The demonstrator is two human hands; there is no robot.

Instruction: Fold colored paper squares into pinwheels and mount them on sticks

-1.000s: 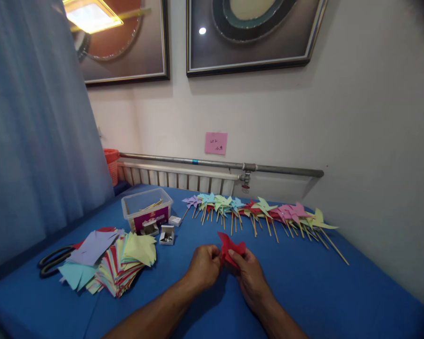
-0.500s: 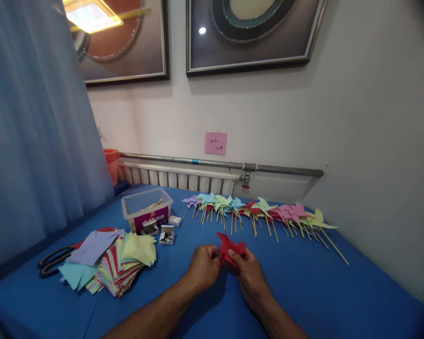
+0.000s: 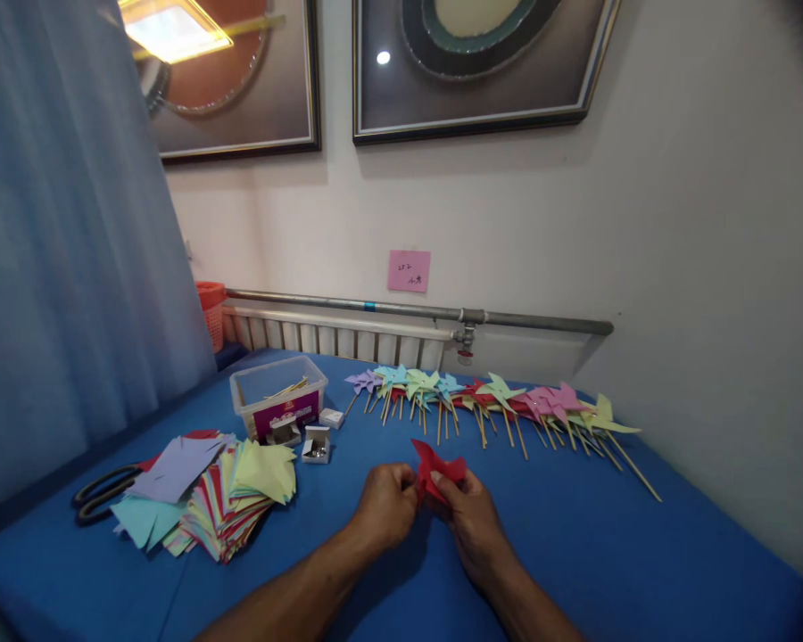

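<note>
Short of the pinwheels (image 3: 500, 390), right hand (image 3: 476, 524) pinches red paper (image 3: 434, 464); left hand (image 3: 386, 506) seemingly grips its edge.

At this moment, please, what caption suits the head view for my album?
Right hand holds curled red paper, left hand against it, before a row of colourful pinwheels.

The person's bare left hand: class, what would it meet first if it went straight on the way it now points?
Probably the folded red paper shape held in the bare right hand; the left hand appears at its edge, though depth is unclear.
</note>
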